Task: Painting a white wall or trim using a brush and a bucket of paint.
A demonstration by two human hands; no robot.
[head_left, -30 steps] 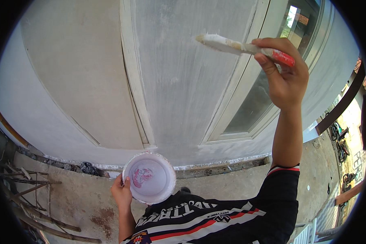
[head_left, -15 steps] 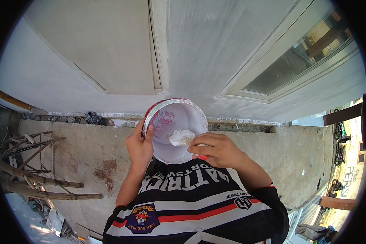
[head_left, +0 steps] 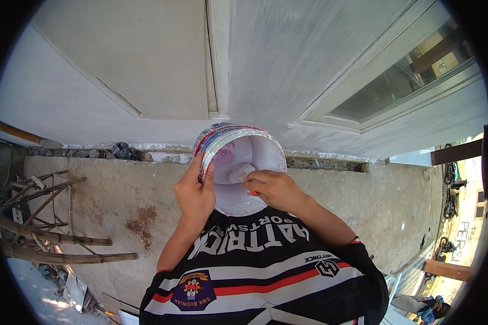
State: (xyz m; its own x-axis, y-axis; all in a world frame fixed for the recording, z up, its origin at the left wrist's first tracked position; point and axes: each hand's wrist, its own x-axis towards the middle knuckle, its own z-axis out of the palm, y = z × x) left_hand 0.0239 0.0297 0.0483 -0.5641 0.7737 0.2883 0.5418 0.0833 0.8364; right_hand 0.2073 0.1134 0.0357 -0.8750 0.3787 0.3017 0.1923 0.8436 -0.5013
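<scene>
My left hand (head_left: 194, 190) grips the rim of a small paint bucket (head_left: 260, 151), white inside with red and blue marks outside, tilted toward me at chest height. My right hand (head_left: 274, 187) holds a paintbrush (head_left: 239, 173) with its pale bristle end dipped inside the bucket; a bit of red handle shows under my fingers. White paint coats the bucket's inner wall.
A whitish painted wall (head_left: 146, 70) with a raised vertical strip (head_left: 218, 59) fills the upper view. A framed window (head_left: 401, 81) sits at the upper right. Below lies a concrete floor (head_left: 108, 195), with bamboo poles (head_left: 54, 238) at the left and rubble along the wall's foot.
My right hand came down from the wall with the brush and put it into the bucket. The bucket has risen closer to my chest and tilted.
</scene>
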